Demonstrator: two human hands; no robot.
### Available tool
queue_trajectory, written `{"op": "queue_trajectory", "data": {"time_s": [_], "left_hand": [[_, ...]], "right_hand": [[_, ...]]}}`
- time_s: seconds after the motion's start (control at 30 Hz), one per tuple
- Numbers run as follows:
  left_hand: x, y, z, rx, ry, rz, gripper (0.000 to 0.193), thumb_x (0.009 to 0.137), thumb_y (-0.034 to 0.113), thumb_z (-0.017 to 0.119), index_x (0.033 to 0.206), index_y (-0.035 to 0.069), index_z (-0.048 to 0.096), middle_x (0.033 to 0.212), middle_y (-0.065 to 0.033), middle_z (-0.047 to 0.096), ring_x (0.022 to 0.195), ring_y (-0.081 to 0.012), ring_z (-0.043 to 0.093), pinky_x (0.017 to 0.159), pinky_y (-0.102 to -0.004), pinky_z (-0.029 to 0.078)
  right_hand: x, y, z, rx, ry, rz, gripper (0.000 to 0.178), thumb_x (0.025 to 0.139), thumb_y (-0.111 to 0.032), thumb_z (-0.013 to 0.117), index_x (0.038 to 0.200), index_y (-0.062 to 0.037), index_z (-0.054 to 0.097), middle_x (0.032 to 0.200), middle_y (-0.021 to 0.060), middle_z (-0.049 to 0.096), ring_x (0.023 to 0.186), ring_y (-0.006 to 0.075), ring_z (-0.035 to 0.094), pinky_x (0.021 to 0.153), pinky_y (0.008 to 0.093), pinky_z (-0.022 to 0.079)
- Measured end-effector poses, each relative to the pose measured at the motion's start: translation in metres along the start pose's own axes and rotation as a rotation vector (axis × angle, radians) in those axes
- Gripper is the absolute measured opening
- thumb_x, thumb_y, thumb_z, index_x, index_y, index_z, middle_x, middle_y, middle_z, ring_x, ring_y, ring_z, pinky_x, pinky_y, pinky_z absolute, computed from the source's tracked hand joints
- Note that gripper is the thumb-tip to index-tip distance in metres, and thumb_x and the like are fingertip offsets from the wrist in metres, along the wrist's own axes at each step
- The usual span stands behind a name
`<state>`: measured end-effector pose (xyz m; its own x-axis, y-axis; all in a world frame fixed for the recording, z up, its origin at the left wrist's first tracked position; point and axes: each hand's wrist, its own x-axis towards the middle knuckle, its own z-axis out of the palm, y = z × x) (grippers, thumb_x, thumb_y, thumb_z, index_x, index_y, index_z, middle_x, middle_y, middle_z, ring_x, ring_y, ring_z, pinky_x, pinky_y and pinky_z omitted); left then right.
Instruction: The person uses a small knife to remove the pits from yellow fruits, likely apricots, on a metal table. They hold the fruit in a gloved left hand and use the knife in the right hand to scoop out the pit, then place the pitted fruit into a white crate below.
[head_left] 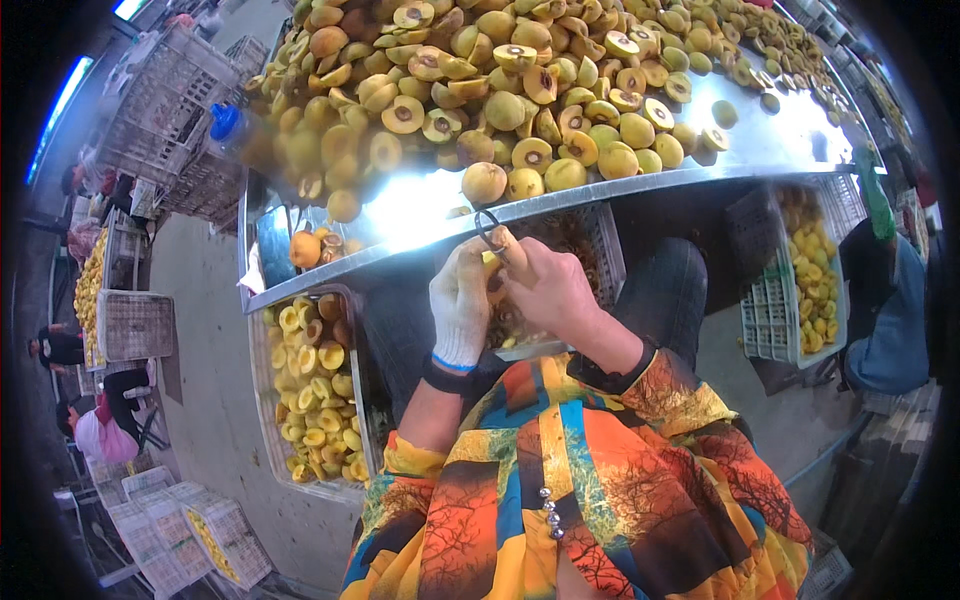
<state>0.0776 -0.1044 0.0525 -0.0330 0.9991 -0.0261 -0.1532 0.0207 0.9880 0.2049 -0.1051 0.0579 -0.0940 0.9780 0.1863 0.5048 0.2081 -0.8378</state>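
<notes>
My left hand (459, 308), in a white knit glove, is closed round a piece of yellow peach (491, 258), mostly hidden by the fingers. Bare and closed, my right hand (556, 288) grips a thin, dark loop-shaped pitting tool (481, 226); its handle is hidden in the fist. Both hands meet just in front of the metal table's raised edge (660, 185), above my lap. On the table lies a big heap of halved yellow peaches (505, 110), many with brown pits in them. Below my hands, a crate (607, 245) holds dark bits, partly covered by my arms.
By my left leg stands a crate of pitted peach halves (318, 395). Another filled crate (790, 275) is at the right, near a person in blue (890, 320). A blue-capped bottle (226, 124) sits at the table's left corner. Stacked crates (165, 105) and other people are farther left.
</notes>
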Motion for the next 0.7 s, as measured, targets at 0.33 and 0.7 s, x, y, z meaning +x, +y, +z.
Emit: {"op": "queue_trajectory", "data": {"time_s": [0.33, 0.7], "left_hand": [[0.021, -0.055, -0.022, 0.058, 0.289, 0.097, 0.05, 0.094, 0.046, 0.036, 0.102, 0.001, 0.054, 0.078, -0.0055, 0.056, 0.065, -0.0145, 0.055, 0.056, -0.0229, 0.046], [0.011, -0.029, -0.011, 0.113, 0.283, 0.086, 0.05, 0.096, 0.045, 0.031, 0.107, 0.002, 0.053, 0.076, -0.0037, 0.054, 0.06, -0.0088, 0.05, 0.051, -0.0205, 0.041]], "right_hand": [[-0.012, 0.012, 0.024, -0.265, -0.288, -0.095, 0.029, 0.079, -0.029, 0.06, 0.08, -0.0016, 0.049, 0.069, 0.0189, 0.06, 0.064, 0.0383, 0.06, 0.056, 0.0451, 0.048], [-0.014, -0.005, 0.018, -0.162, -0.342, 0.294, 0.031, 0.083, -0.024, 0.057, 0.088, 0.0033, 0.043, 0.071, 0.0283, 0.058, 0.072, 0.0449, 0.058, 0.064, 0.05, 0.046]]}}
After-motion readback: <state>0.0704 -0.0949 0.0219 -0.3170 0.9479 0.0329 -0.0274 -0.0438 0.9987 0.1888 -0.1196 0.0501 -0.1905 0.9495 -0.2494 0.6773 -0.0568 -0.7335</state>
